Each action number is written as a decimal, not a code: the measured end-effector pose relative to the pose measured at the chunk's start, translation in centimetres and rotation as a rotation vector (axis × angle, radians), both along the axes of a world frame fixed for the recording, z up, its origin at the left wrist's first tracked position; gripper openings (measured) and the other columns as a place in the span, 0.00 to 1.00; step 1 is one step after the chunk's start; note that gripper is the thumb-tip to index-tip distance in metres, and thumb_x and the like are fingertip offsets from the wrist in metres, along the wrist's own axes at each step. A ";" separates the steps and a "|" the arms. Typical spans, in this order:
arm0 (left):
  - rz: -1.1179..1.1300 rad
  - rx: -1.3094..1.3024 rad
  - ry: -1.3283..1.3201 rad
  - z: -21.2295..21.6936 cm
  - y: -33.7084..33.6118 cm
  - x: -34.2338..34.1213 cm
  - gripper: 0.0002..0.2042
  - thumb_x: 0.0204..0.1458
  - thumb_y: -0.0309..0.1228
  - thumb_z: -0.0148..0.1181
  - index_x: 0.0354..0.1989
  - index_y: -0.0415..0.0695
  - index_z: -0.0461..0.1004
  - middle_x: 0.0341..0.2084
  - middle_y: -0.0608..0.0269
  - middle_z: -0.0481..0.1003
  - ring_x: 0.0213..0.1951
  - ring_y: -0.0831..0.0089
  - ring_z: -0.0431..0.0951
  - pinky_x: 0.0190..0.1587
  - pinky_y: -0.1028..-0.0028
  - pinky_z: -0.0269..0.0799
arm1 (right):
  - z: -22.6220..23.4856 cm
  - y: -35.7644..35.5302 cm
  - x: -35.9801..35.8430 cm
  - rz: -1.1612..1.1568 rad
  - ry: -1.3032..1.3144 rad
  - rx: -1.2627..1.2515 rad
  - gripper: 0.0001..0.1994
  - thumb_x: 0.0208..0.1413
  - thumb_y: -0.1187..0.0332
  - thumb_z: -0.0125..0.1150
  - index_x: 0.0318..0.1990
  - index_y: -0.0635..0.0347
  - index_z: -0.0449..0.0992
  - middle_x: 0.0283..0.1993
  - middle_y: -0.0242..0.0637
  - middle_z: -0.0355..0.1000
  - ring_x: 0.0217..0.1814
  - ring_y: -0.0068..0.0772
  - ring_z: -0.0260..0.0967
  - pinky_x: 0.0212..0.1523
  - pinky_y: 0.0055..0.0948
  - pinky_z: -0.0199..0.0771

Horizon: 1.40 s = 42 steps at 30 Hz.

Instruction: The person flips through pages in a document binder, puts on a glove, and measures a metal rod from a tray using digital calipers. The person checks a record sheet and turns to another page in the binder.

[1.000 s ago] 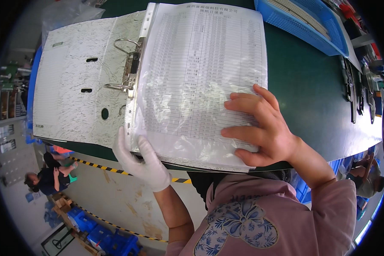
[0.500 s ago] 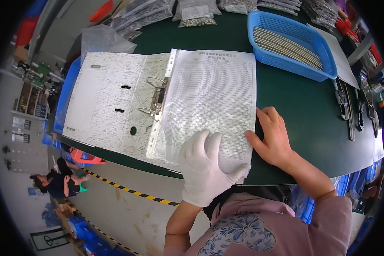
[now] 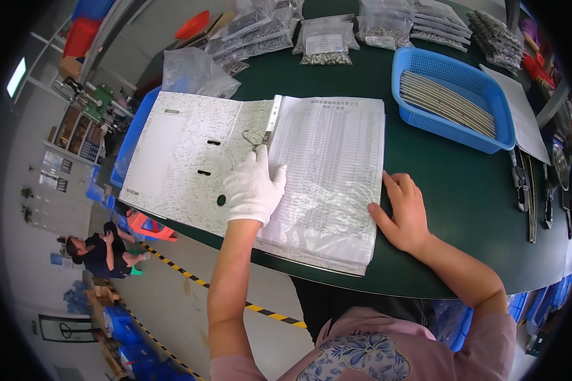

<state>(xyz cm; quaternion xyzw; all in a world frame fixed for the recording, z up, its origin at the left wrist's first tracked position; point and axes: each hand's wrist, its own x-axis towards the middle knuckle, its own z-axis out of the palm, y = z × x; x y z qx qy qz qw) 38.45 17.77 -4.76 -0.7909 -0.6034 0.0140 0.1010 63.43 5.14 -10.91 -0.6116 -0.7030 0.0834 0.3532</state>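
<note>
Open ring binder [image 3: 190, 159] on the green table [image 3: 464, 209], lying at the near edge, cover spread to the left. We list a stack of sleeved printed sheets [image 3: 330, 171] on its right half. Our left hand [image 3: 253, 187], in a white glove, rests flat and open at the inner edge of the sheets, just below the metal rings [image 3: 255, 136], grasping nothing. Our right hand [image 3: 403, 213], bare, lies on the table with its fingers touching the right edge of the stack, grasping nothing. Beyond the binder: a blue basket [image 3: 454, 130] holding metal rods [image 3: 448, 105]; further back, clear bags of small parts [image 3: 324, 44]. A loose white sheet [image 3: 521, 114] lies right of the basket.
</note>
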 end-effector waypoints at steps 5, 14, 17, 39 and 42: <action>0.076 -0.026 -0.006 -0.4 0.9 1.5 0.24 0.56 0.46 0.49 0.56 0.42 0.68 0.41 0.52 0.74 0.40 0.53 0.77 0.40 0.57 0.72 | 0.1 0.1 0.1 0.014 0.000 -0.004 0.31 0.49 0.60 0.61 0.55 0.76 0.64 0.45 0.48 0.62 0.47 0.46 0.62 0.48 0.40 0.62; 0.117 -0.113 0.079 0.6 2.6 0.8 0.17 0.52 0.36 0.56 0.48 0.40 0.70 0.40 0.51 0.74 0.42 0.54 0.77 0.42 0.59 0.74 | 0.1 0.2 0.1 -0.001 0.049 -0.017 0.31 0.48 0.59 0.62 0.54 0.75 0.65 0.45 0.47 0.62 0.48 0.46 0.62 0.48 0.40 0.63; 0.214 -0.059 0.064 0.0 3.1 1.0 0.15 0.50 0.35 0.58 0.43 0.40 0.70 0.40 0.51 0.75 0.43 0.52 0.77 0.42 0.59 0.74 | 0.0 0.2 0.2 0.000 0.057 -0.027 0.30 0.48 0.58 0.61 0.53 0.75 0.65 0.46 0.47 0.62 0.48 0.46 0.62 0.49 0.41 0.63; 0.052 -0.855 -1.106 3.6 -2.6 5.7 0.17 0.50 0.34 0.64 0.44 0.34 0.74 0.35 0.57 0.77 0.37 0.74 0.77 0.40 0.74 0.72 | -0.1 1.5 -3.0 0.714 0.655 0.106 0.33 0.44 0.71 0.61 0.63 0.63 0.63 0.68 0.55 0.52 0.64 0.51 0.58 0.62 0.42 0.56; 0.145 -0.849 -1.356 2.4 -2.5 3.2 0.15 0.48 0.27 0.64 0.43 0.35 0.74 0.33 0.58 0.78 0.36 0.74 0.78 0.38 0.75 0.74 | 0.0 1.4 -2.3 0.577 0.459 0.141 0.25 0.40 0.70 0.60 0.52 0.62 0.72 0.62 0.50 0.62 0.62 0.50 0.60 0.61 0.42 0.58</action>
